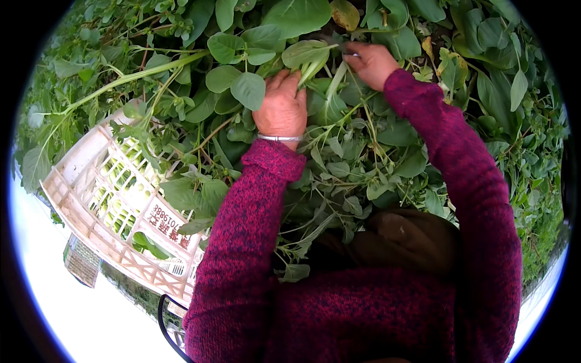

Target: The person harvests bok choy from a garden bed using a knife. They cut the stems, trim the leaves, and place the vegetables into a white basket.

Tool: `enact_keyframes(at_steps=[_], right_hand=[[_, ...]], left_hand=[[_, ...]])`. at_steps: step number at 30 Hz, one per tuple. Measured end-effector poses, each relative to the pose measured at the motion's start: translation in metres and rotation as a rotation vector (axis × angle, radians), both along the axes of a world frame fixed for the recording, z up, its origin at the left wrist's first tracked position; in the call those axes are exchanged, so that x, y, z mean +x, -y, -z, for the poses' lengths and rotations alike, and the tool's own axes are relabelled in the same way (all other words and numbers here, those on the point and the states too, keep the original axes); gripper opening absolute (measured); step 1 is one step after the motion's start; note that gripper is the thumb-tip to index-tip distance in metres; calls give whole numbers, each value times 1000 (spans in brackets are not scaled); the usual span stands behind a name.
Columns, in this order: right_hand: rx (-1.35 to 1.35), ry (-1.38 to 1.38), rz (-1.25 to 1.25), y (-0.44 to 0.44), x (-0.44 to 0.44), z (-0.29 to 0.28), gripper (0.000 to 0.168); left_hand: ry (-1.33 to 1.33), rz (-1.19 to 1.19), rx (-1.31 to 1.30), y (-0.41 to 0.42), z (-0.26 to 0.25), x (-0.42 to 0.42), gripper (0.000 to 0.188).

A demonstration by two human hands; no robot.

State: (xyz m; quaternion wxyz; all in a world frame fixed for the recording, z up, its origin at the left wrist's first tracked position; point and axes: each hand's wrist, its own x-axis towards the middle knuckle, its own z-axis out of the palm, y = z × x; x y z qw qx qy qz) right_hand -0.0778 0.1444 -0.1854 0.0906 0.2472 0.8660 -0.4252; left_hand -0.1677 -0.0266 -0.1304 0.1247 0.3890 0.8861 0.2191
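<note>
My left hand (282,103), with a silver-coloured bangle at the wrist, has its fingers around a leafy green plant (313,61) with pale stalks. The fingertips are partly hidden among the leaves. To the right, my right hand (371,64) is closed on a small thing, dark with a bright spot, near the cut-looking pale end of a stalk; what it is cannot be told. A pale green stalk with leaves (335,93) lies between and below the two hands.
A white plastic crate (81,181) bearing writing stands tilted at the left, with green vegetables (119,199) showing through its slats. Dense weeds (349,172) and broad-leaved plants (490,86) surround both hands. A long thick stem (136,77) reaches across the upper left.
</note>
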Motion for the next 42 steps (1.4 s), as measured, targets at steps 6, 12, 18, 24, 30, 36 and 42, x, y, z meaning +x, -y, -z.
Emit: enact_keyframes(at_steps=[6, 12, 18, 24, 30, 36, 42], right_hand=[[113, 17, -63, 17, -7, 9, 22], [-718, -53, 565, -15, 31, -48, 23], [-1210, -501, 524, -27, 53, -115, 40], [-1181, -325, 532, -24, 59, -126, 42], [-1061, -227, 492, -1, 66, -128, 37], [-1159, 90, 270, -5, 90, -108, 28], [-855, 207, 438, -28, 85, -93, 24]], left_hand=[[43, -38, 86, -1, -4, -2, 28], [1243, -574, 450, -17, -71, -7, 26], [1757, -347, 307, -21, -101, 6, 25], [2078, -302, 143, -33, -118, 14, 43], [1337, 8, 106, -57, -103, 37, 70], [808, 283, -317, -39, -92, 44, 32], [606, 312, -354, -30, -93, 29, 36]])
